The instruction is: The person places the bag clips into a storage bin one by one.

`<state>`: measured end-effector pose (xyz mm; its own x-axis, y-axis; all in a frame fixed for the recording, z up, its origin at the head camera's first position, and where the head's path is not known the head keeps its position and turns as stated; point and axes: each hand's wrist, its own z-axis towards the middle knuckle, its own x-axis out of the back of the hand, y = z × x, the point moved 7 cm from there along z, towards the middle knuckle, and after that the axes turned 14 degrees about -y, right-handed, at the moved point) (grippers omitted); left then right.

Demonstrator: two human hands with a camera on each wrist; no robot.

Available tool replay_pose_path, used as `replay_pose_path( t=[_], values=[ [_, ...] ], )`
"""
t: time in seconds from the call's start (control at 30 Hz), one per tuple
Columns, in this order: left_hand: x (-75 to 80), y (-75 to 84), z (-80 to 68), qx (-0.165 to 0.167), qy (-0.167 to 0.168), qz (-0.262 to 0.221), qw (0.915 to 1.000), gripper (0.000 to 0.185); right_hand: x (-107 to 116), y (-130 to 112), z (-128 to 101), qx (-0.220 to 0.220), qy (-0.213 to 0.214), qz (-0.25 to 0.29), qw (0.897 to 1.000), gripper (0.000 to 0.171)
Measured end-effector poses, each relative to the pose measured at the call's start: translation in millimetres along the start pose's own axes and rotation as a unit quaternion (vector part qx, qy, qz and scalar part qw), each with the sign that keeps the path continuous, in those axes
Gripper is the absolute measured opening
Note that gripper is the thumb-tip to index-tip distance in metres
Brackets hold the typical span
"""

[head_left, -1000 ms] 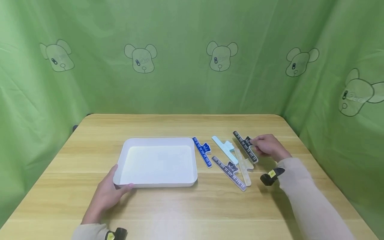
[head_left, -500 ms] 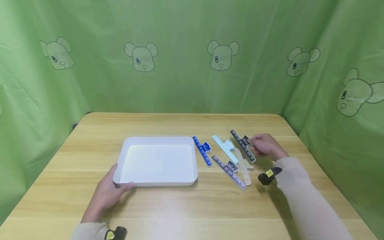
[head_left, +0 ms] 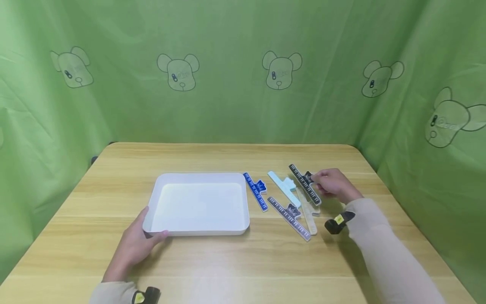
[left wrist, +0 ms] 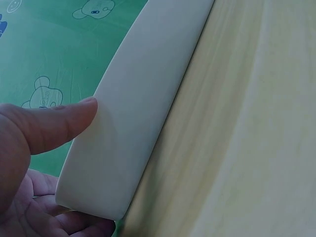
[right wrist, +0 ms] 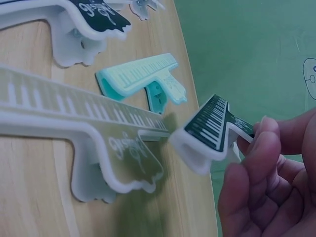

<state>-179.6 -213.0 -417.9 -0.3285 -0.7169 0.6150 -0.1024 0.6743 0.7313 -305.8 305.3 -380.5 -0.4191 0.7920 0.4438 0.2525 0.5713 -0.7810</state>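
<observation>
Reaching forward, pinching the black clip [head_left: 303,183] in the right grip [head_left: 334,183], near the mint clip [head_left: 282,186]; holding the tray [head_left: 205,233] by its near-left corner in the left grip [head_left: 136,242], with thumb extended.

1 blue clip [head_left: 255,192], 1 mint clip [head_left: 284,188], 1 black clip [head_left: 305,185], 1 grey clip [head_left: 288,218], 1 yellowish clip [head_left: 308,214] (5 total), 1 white tray [head_left: 203,211], 1 table [head_left: 235,261], 1 left hand [head_left: 137,242], 1 right hand [head_left: 334,184], 2 wrist cameras [head_left: 336,224], at least 5 cartoon heads [head_left: 280,76].

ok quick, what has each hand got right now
Left hand: holds the white tray at its near left corner.
Right hand: pinches the black clip.
</observation>
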Motion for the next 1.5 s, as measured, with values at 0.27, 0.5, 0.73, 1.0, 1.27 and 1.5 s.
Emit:
replay_pose_path(
  t=[0.27, 0.5, 0.73, 1.0, 1.27, 1.5],
  values=[
    [0.4, 0.0, 0.4, -0.004, 0.004, 0.004, 1.0, 0.103, -3.8, -1.7, 0.9, -0.002, 0.005, -0.008, 1.0, 0.034],
    [-1.3, -1.3, 0.8, -0.005, 0.0, 0.004, 1.0, 0.103, -5.8, -2.5, 1.4, 0.007, 0.006, -0.012, 1.0, 0.034],
    [-1.7, -1.3, -0.1, -0.015, 0.004, 0.005, 0.9999, 0.102, -8.7, -4.5, 2.6, 0.019, 0.01, -0.013, 1.0, 0.032],
    [-1.3, -0.1, 0.1, -0.025, 0.007, 0.002, 0.9996, 0.101, -12.1, -11.0, 1.4, 0.022, 0.01, -0.026, 0.999, 0.032],
    [-0.3, -0.1, 0.8, -0.03, 0.009, -0.004, 0.9995, 0.1, -13.9, -16.4, 0.6, 0.021, 0.014, -0.028, 0.999, 0.032],
    [-0.1, -0.2, 1.1, -0.031, 0.009, -0.003, 0.9995, 0.099, -15.6, -19.5, 0.3, 0.024, 0.014, -0.029, 0.999, 0.031]
  ],
)
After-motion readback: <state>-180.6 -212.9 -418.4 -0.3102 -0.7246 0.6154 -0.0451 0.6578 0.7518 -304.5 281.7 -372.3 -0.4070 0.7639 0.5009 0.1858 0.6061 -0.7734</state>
